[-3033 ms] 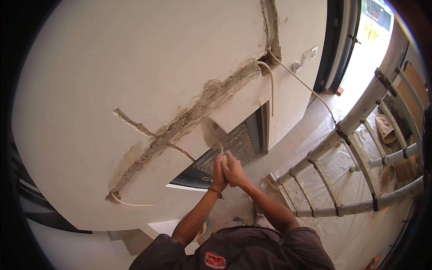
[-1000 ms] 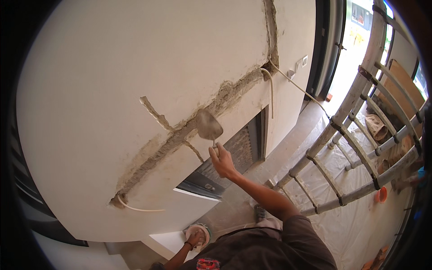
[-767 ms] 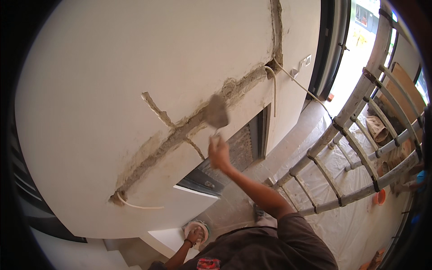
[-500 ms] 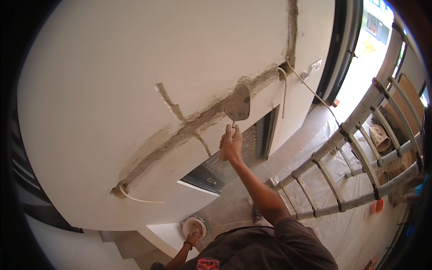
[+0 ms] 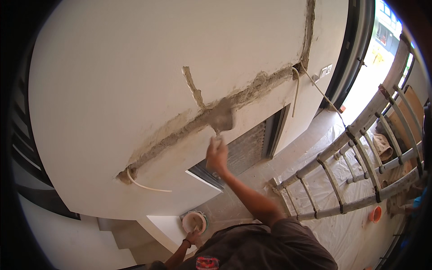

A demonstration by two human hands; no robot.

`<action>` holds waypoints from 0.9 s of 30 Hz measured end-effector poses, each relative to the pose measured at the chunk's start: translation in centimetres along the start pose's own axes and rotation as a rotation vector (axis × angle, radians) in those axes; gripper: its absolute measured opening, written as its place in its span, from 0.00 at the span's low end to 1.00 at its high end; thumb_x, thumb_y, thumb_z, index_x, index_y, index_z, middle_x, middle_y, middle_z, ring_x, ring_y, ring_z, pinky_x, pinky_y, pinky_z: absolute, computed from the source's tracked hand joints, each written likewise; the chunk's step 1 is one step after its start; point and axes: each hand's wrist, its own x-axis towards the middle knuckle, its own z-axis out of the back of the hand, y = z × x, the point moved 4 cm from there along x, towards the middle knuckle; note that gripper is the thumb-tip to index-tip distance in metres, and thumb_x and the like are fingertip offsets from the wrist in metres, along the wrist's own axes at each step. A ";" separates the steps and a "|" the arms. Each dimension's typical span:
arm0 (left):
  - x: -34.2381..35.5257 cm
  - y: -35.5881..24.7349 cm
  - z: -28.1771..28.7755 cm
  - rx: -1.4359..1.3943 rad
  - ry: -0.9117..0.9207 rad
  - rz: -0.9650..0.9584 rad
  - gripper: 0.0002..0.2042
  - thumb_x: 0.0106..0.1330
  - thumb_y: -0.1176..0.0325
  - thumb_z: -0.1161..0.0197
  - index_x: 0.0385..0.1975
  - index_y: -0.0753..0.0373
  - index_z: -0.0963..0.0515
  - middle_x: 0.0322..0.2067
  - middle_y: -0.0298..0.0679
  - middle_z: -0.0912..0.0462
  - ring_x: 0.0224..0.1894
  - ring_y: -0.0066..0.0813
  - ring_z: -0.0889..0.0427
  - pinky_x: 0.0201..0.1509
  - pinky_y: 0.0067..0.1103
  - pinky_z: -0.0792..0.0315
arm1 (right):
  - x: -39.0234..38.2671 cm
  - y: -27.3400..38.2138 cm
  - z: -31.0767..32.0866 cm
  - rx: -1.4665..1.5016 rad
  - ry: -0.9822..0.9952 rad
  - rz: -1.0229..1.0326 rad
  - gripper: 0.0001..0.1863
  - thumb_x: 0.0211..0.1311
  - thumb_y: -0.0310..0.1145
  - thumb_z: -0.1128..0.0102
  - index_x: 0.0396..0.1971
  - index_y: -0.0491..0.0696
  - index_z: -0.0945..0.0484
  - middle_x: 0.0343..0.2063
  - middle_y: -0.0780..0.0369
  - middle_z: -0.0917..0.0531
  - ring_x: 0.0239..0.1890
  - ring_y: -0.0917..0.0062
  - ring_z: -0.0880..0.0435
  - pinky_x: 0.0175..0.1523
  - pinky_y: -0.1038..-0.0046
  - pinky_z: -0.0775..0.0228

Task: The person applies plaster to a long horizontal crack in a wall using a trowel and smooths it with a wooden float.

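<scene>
While R grip (image 5: 217, 154) clamps grey metal trowel (image 5: 223, 118) at long rough grey groove (image 5: 180, 134), L grip (image 5: 193, 236) is at whitish round bucket (image 5: 187, 219) below groove, hold unclear.

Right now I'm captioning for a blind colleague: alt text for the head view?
A person's right hand holds a trowel over a grey groove in a white wall, left hand at a bucket; a ladder-like frame is at right.

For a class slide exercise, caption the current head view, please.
Right hand holds a trowel at a groove in a wall; left hand at a bucket.
</scene>
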 end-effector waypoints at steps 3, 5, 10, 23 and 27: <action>-2.5 -5.8 -0.1 -0.085 0.037 0.029 0.31 0.69 0.38 0.47 0.58 0.58 0.30 0.49 0.45 0.17 0.44 0.41 0.15 0.40 0.37 0.20 | -1.7 -3.7 1.7 -0.265 0.056 0.203 0.18 0.73 0.42 0.44 0.46 0.39 0.26 0.16 0.64 0.24 0.17 0.83 0.26 0.21 0.77 0.34; -4.5 -4.6 1.9 -0.190 -0.047 0.029 0.31 0.69 0.37 0.47 0.59 0.57 0.31 0.52 0.46 0.19 0.46 0.44 0.16 0.43 0.41 0.20 | 0.9 -3.9 3.5 -0.122 -0.053 0.130 0.15 0.73 0.41 0.44 0.40 0.42 0.25 0.17 0.64 0.24 0.16 0.81 0.25 0.21 0.76 0.33; -6.0 1.4 1.9 -0.268 -0.036 0.246 0.33 0.67 0.34 0.46 0.61 0.54 0.33 0.57 0.46 0.22 0.51 0.50 0.19 0.46 0.49 0.23 | 9.3 2.0 8.1 0.330 -0.220 -0.066 0.16 0.74 0.43 0.46 0.37 0.44 0.31 0.13 0.66 0.27 0.13 0.81 0.28 0.17 0.75 0.35; -5.1 -0.4 0.9 -0.252 -0.003 0.182 0.36 0.69 0.38 0.46 0.67 0.58 0.40 0.55 0.47 0.21 0.51 0.44 0.18 0.45 0.41 0.20 | 3.2 -0.3 3.1 0.087 -0.006 -0.108 0.14 0.75 0.42 0.48 0.38 0.46 0.32 0.15 0.66 0.28 0.16 0.83 0.27 0.21 0.75 0.32; -5.1 -3.2 1.2 -0.219 0.000 0.100 0.36 0.69 0.39 0.46 0.68 0.59 0.40 0.55 0.46 0.21 0.51 0.43 0.18 0.45 0.41 0.21 | 1.7 -2.1 3.2 -0.018 0.010 -0.137 0.15 0.76 0.42 0.49 0.37 0.45 0.32 0.16 0.65 0.26 0.16 0.81 0.26 0.22 0.72 0.31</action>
